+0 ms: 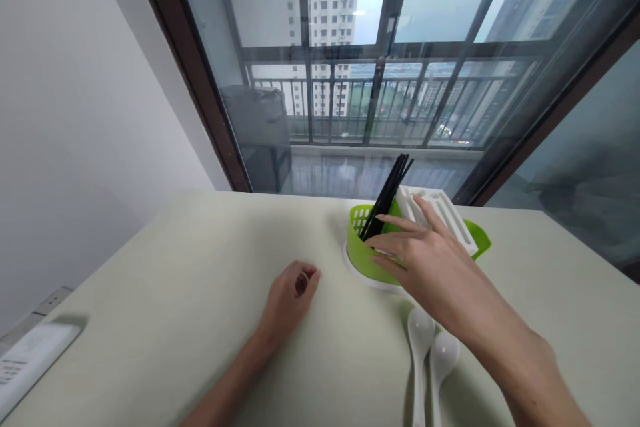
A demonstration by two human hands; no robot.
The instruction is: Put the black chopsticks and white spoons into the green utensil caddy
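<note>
Head view: your right hand [425, 255] spreads over the green caddy [370, 259]; your left hand [291, 291] curls beside it.
Your hands are apart: right fingers open by the black chopsticks [389, 192] (contact is impossible to tell), left thumb and fingertips together. The caddy stands toward the far edge of the pale surface [225, 253], chopsticks leaning inside; two white spoons [421, 328] lie nearer you.
</note>
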